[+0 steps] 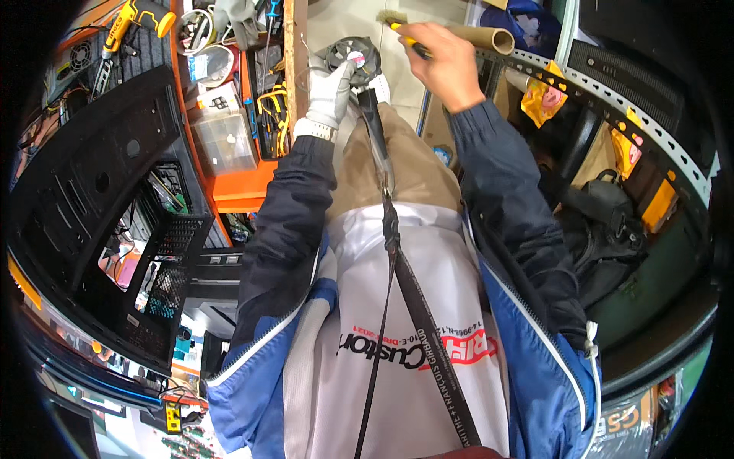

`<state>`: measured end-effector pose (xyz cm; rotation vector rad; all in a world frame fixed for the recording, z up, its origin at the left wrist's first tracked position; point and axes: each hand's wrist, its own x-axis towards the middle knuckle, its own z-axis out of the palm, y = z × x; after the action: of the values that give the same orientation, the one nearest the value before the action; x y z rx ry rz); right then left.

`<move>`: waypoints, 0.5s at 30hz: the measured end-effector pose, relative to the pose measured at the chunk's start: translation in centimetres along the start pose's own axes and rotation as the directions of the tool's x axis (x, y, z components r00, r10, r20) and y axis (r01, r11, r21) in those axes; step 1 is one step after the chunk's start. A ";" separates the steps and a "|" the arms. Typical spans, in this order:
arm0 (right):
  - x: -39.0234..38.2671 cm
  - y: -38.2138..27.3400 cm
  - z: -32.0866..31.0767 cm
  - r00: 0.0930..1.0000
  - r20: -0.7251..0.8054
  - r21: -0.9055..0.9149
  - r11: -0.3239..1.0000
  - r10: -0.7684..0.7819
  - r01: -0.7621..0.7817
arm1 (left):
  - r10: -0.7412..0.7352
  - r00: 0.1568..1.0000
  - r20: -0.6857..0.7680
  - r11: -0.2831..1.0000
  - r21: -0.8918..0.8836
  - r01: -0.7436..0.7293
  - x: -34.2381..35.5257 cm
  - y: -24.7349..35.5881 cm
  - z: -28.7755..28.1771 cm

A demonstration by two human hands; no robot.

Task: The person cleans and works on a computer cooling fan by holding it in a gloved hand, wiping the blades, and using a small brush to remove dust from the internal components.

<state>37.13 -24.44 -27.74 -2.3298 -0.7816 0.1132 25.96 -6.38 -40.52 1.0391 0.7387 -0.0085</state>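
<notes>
My left hand (327, 93), in a pale glove, grips a round black computer fan (352, 52) with a small label on its hub, held up above my lap at the upper middle. My bare right hand (447, 65), to the right of the fan and apart from it, is closed around the yellow and black handle (417, 44) of a brush. The brush's pale bristles (391, 17) point up and left, over the light tiled floor (332, 19). A dark strap (390, 229) hangs down my front below the fan.
An orange shelf (237, 183) holds tools and containers at left, near a black computer case (92, 222) and a yellow drill (122, 30). At right are a cardboard tube (501, 42), perforated metal rails (680, 172), yellow packets (543, 99) and a black bag (600, 245).
</notes>
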 end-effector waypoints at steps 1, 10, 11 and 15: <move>0.0 -0.3 -0.2 0.991 -0.098 0.010 0.995 0.096 -0.096 | 0.039 0.999 -0.008 0.999 0.012 -0.039 0.1 0.2 0.1; 1.8 -1.1 -1.6 0.975 0.212 -0.010 0.998 0.067 -0.066 | 0.128 0.992 -0.006 0.989 0.077 -0.128 0.2 1.2 0.8; 1.8 -1.1 -1.7 0.922 0.373 -0.039 0.995 0.103 -0.095 | 0.148 0.989 -0.018 0.983 0.110 -0.146 0.2 1.4 0.9; 2.4 -0.7 -0.8 0.978 0.108 0.009 0.983 0.179 -0.181 | 0.165 0.986 -0.035 0.967 0.203 -0.154 0.4 1.7 1.5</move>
<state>38.89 -23.10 -26.41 -2.3886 -0.6158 0.3262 27.65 -6.51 -38.97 1.2934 0.7088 0.0844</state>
